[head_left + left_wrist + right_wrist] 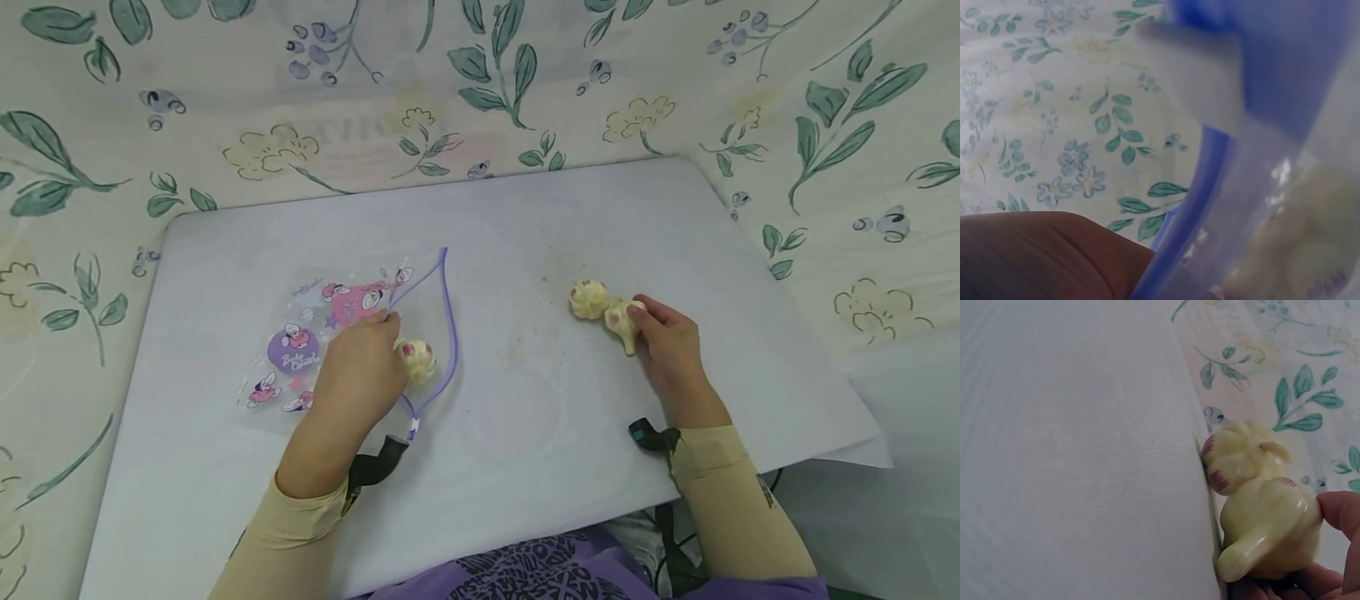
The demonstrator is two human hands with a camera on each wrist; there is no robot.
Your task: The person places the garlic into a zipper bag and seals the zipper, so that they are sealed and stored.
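My left hand [363, 367] grips the mouth of a clear plastic zip bag [352, 307] printed with pink and purple cartoon pictures. The bag's purple zip edge [453, 333] bows out to the right, with a white slider [415, 426] at its near end. Beside the left fingers a garlic bulb [418, 362] shows at the bag's mouth; in the left wrist view, garlic [1304, 244] appears blurred behind clear plastic. My right hand [675, 350] holds a second garlic bulb [622, 323] between thumb and fingers, its stem pointing nearer me. A third bulb [588, 299] touches it on the left.
The white tabletop [525, 467] carries small brown crumbs [545, 278] near the bulbs. Leaf-and-flower printed cloth [495, 83] rises behind and beside the table. Dark wrist mounts [378, 462] stick out below both hands.
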